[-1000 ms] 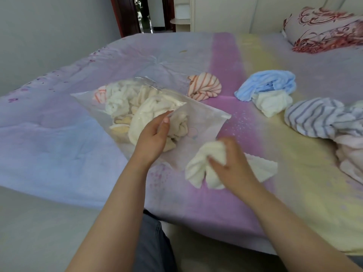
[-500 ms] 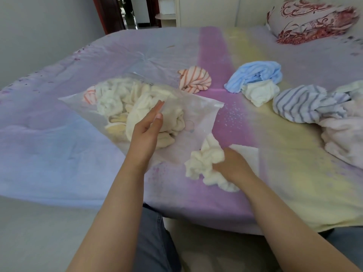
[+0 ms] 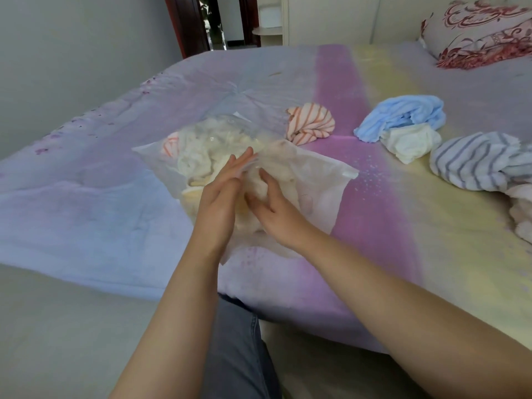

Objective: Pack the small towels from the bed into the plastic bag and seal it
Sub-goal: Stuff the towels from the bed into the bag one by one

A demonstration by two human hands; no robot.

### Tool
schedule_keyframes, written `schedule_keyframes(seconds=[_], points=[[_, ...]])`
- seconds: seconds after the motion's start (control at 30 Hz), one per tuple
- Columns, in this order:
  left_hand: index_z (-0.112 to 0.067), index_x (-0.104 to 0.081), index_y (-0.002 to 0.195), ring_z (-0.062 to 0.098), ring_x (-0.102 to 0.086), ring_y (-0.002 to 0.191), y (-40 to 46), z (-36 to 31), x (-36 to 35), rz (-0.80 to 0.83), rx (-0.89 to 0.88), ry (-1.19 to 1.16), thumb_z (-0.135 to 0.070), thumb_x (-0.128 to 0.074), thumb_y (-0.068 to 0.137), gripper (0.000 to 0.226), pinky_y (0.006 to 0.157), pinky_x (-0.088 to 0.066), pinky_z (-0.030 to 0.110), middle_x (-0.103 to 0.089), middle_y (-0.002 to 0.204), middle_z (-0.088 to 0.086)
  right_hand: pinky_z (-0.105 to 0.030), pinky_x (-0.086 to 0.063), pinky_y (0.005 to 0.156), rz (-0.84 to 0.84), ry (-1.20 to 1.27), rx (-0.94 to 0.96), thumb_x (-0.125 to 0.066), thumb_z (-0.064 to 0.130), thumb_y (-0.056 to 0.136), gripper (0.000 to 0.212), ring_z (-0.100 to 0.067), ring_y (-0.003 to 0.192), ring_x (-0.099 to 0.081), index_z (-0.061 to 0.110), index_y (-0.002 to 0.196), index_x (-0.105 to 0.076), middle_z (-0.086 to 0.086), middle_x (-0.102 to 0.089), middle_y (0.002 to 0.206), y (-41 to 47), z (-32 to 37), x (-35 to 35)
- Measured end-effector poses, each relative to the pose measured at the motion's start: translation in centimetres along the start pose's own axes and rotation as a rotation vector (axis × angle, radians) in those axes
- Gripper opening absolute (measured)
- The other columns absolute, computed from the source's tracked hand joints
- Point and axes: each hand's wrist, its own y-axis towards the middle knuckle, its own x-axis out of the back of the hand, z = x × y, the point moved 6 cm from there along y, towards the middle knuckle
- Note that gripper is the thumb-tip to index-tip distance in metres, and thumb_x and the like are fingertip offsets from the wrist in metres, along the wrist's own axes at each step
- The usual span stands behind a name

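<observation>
Towels are lying bunched inside the plastic bag (image 3: 322, 180), which is resting on the bed (image 3: 115, 203) near its front edge, its mouth facing the person. Cream and white cloths are filling the bag, and an orange-striped piece (image 3: 170, 145) is showing through its far left corner. The left hand (image 3: 221, 203) is reaching over the bag's opening with its fingers held straight and together, the palm turned toward the right, touching the plastic and gripping nothing. The right hand (image 3: 276, 211) is sitting at the bag's mouth with its fingers curled around a cream towel (image 3: 254, 184), pressing it in among the others; part of that towel is hidden between the two hands.

Beyond the bag an orange-striped towel (image 3: 311, 123) is lying loose on the purple band of the cover. To the right a light blue towel (image 3: 403, 116) is touching a white towel (image 3: 410, 142) just in front of it. Farther right a grey-striped towel (image 3: 475, 161) is lying beside a pale pink pile (image 3: 522, 214) at the frame's edge. A red-patterned pillow (image 3: 478, 33) is sitting at the far right corner of the bed. The person's grey trouser leg (image 3: 236, 349) is showing below the arms.
</observation>
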Motion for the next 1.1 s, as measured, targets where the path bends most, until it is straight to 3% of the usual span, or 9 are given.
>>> schedule_keyframes(seconds=[0.1,0.27,0.37,0.43,0.5,0.6,0.7,0.93,1.1], points=[[-0.017,-0.064,0.129,0.004,-0.03,0.147,0.5,-0.6,0.4,-0.017,0.008,-0.029,-0.003,-0.031,0.102,0.045,0.121,-0.025,0.023,-0.052,0.148,-0.011,-0.036,-0.047,0.089,-0.161,-0.434,0.061,-0.031,0.059,0.094,0.06,-0.021,0.115,-0.052,0.04,0.147,-0.01,-0.001,-0.033,0.143,-1.5,-1.0,1.0],[-0.017,-0.069,0.124,0.003,-0.033,0.146,0.2,-0.8,-0.1,-0.014,0.013,-0.089,-0.006,-0.033,0.1,0.045,0.124,-0.023,0.039,-0.055,0.144,-0.015,-0.033,-0.055,0.057,0.041,0.171,-0.217,-0.045,0.035,0.098,0.04,-0.027,0.076,-0.065,0.032,0.135,-0.031,-0.003,-0.056,0.113,0.1,-0.9,-0.8],[-0.017,-0.072,0.119,0.002,-0.036,0.144,-0.3,-0.8,-0.2,-0.011,0.016,-0.147,-0.012,-0.036,0.097,0.042,0.123,-0.023,0.04,-0.059,0.141,-0.014,-0.039,-0.059,0.072,-0.051,0.447,-0.276,-0.055,0.014,0.093,0.015,-0.024,0.078,-0.065,0.015,0.106,-0.061,-0.01,-0.066,0.103,2.1,0.3,-0.9],[-0.02,-0.073,0.115,0.005,-0.039,0.143,-0.1,-1.0,0.3,-0.031,0.011,-0.2,-0.014,-0.038,0.095,0.041,0.123,-0.024,0.041,-0.06,0.14,-0.01,-0.039,-0.057,0.082,-0.221,0.249,-0.105,-0.057,0.015,0.091,0.01,-0.023,0.087,-0.067,0.021,0.09,-0.065,-0.008,-0.07,0.099,3.1,2.0,0.0],[-0.023,-0.075,0.112,0.01,-0.041,0.143,0.6,-1.3,1.2,-0.059,-0.011,-0.224,-0.016,-0.04,0.094,0.04,0.122,-0.026,0.043,-0.062,0.138,-0.007,-0.04,-0.049,0.094,-0.295,-0.107,0.149,-0.053,0.011,0.091,0.021,-0.024,0.103,-0.063,0.018,0.106,-0.066,-0.01,-0.066,0.113,3.6,4.4,0.1],[-0.024,-0.076,0.111,0.014,-0.046,0.14,1.9,-2.2,2.5,-0.082,-0.021,-0.25,-0.016,-0.043,0.092,0.039,0.121,-0.029,0.045,-0.064,0.137,-0.004,-0.043,-0.028,0.114,-0.202,-0.363,0.262,-0.047,0.021,0.096,0.055,-0.031,0.133,-0.039,0.01,0.147,-0.029,-0.016,-0.032,0.148,3.3,5.5,-1.4],[-0.026,-0.078,0.102,0.012,-0.053,0.133,2.5,-3.0,3.5,-0.114,-0.032,-0.279,-0.018,-0.044,0.09,0.037,0.119,-0.033,0.044,-0.066,0.133,-0.005,-0.038,-0.006,0.117,-0.147,-0.416,0.337,-0.05,0.041,0.093,0.074,-0.019,0.141,-0.021,0.02,0.15,-0.009,-0.002,-0.025,0.155,2.6,4.3,-1.3],[-0.016,-0.074,0.111,0.011,-0.056,0.13,2.8,-3.9,3.4,-0.1,-0.024,-0.335,-0.015,-0.043,0.092,0.036,0.118,-0.035,0.042,-0.068,0.131,-0.001,-0.061,-0.008,0.113,0.0,-1.045,0.275,-0.067,0.041,0.082,0.105,-0.021,0.148,0.012,0.05,0.142,0.019,0.015,0.038,0.15,5.4,-2.0,-0.6],[-0.019,-0.076,0.109,0.01,-0.055,0.131,2.2,-4.5,1.8,-0.016,0.019,-0.316,-0.012,-0.042,0.095,0.037,0.118,-0.035,0.039,-0.067,0.132,-0.001,-0.043,-0.034,0.106,-0.17,-0.832,0.226,-0.054,0.043,0.091,0.071,-0.031,0.14,-0.024,0.045,0.147,-0.011,-0.003,-0.016,0.156,7.4,-0.7,0.3]])
